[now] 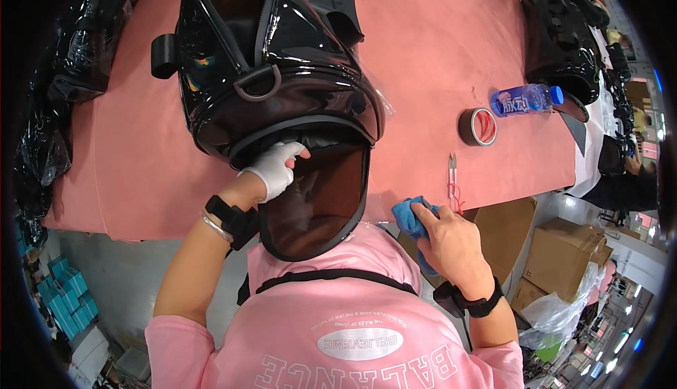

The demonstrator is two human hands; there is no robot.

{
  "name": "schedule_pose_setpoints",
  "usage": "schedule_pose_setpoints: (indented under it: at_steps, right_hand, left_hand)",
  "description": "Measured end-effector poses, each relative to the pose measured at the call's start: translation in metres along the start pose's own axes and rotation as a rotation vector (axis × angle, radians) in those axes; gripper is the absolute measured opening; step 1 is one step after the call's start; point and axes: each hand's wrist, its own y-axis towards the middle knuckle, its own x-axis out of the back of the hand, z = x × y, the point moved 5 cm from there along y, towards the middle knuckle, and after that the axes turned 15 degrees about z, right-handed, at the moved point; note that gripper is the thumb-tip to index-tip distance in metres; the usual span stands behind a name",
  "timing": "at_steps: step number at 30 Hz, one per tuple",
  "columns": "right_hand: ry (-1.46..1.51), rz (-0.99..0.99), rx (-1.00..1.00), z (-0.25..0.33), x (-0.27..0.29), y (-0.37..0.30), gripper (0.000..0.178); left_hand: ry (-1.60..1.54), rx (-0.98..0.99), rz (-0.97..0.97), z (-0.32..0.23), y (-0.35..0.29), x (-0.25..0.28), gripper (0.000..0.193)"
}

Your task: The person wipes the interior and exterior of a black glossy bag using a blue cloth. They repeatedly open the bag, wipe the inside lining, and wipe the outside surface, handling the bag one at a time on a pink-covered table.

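A glossy black bag [310, 96] stands on the pink-covered table before me. Its end is unzipped, and a dark translucent flap [314, 209] hangs from the opening over the table's front edge. My left hand [271, 169], in a white glove with bare fingertips, is closed at the opening's rim, gripping the bag's edge; part of the fingers is hidden. To the right, at the table's front edge, my bare right hand [451, 237] is closed on a blue cloth [411, 214].
Thread snips [452, 177] with a red cord lie beyond my right hand. Further off are a tape roll [478, 126] and a blue-labelled bottle [525, 100]. Another black bag [560, 40] stands at the far right, wrapped bags [88, 43] at left. Cardboard boxes [560, 255] sit on the floor.
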Motion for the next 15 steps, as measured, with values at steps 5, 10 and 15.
schedule_pose_setpoints:
  at_steps: [5,10,15]
  right_hand:
    - [0.007,0.011,-0.02,-0.0047,-0.0035,0.0028,0.051]
    - [0.002,0.002,-0.035,-0.009,-0.0038,0.004,0.051]
    - [0.005,0.032,-0.043,-0.01,-0.0044,0.0071,0.05]
  left_hand:
    - [-0.064,-0.011,-0.06,0.0058,-0.0002,0.0029,0.032]
    - [-0.086,-0.066,-0.112,0.0126,0.0052,0.0,0.025]
    - [-0.216,-0.063,-0.087,0.0079,0.0002,0.0038,0.02]
